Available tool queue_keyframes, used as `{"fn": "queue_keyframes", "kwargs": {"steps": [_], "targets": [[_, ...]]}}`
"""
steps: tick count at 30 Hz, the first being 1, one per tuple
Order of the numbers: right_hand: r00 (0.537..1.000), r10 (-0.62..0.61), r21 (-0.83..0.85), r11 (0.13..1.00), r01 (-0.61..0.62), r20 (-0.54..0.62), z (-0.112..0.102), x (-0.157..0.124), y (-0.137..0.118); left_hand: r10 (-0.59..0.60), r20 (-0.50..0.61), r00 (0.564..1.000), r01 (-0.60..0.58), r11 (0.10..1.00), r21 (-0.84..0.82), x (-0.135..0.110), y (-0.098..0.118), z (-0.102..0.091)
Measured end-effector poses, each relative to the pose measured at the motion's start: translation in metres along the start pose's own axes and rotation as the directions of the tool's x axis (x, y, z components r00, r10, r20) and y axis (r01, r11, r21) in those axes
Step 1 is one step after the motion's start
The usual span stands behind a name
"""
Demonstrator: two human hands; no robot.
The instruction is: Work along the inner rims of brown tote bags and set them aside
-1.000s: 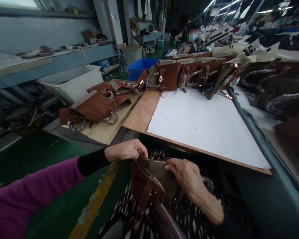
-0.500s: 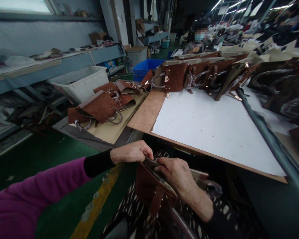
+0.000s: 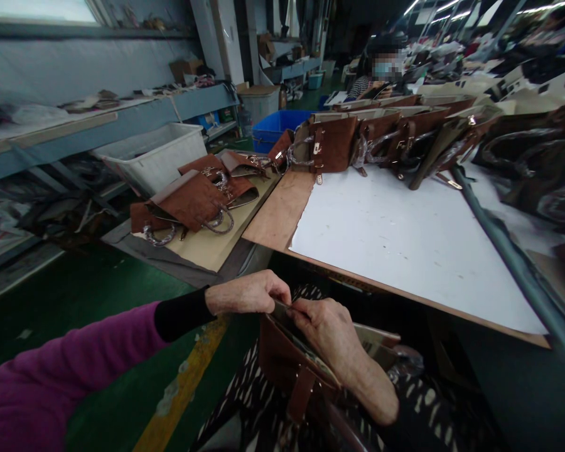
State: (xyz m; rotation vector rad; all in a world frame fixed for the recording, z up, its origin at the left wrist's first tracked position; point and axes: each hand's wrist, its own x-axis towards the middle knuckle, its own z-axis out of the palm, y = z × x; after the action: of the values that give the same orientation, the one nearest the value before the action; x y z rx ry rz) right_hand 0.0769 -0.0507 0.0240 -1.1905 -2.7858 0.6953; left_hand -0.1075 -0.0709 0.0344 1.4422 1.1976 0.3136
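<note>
A brown handbag point(image 3: 282, 358) rests on my lap with its top side open toward me and its strap flap hanging down the front. My left hand point(image 3: 252, 292) pinches the bag's upper edge at the far left corner. Close beside it, my right hand point(image 3: 327, 326) grips the same rim with thumb and fingers, its palm over the opening. The hands almost touch. Part of the bag's interior and its right side are hidden by my right hand and forearm. A plastic-wrapped handle point(image 3: 407, 361) shows at the right of the bag.
Ahead is a table with white paper point(image 3: 405, 245) on a brown board point(image 3: 273, 213). Several brown handbags point(image 3: 336, 144) stand along its back. More brown bags point(image 3: 193, 198) lie on a lower surface at left, near a white bin point(image 3: 155, 150) and blue bin point(image 3: 280, 125). A masked co-worker point(image 3: 376, 69) sits beyond.
My right hand has shifted slightly left along the rim, closer to my left hand. The co-worker's hands now hold something dark. The view has shifted a little.
</note>
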Motion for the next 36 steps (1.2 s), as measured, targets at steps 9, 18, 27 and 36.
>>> {"fn": "queue_keyframes", "kwargs": {"steps": [9,18,27,36], "targets": [[0.999,0.015,-0.036,0.999,-0.016,-0.044,0.008,0.002,-0.004,0.021,-0.100,0.995,0.008,0.960,0.279,0.000,0.013,0.005],[1.000,0.007,0.003,1.000,-0.007,-0.006,-0.015,-0.028,0.048,0.163,-0.070,0.984,-0.128,0.926,0.354,0.000,-0.002,0.000],[0.999,0.032,0.213,0.977,-0.032,0.007,-0.023,-0.054,0.094,0.129,-0.060,0.990,-0.102,0.938,0.331,0.003,-0.013,-0.001],[0.994,0.024,0.485,0.871,-0.075,0.110,-0.024,-0.073,0.109,0.088,-0.047,0.995,-0.066,0.936,0.346,0.006,-0.006,0.001]]}}
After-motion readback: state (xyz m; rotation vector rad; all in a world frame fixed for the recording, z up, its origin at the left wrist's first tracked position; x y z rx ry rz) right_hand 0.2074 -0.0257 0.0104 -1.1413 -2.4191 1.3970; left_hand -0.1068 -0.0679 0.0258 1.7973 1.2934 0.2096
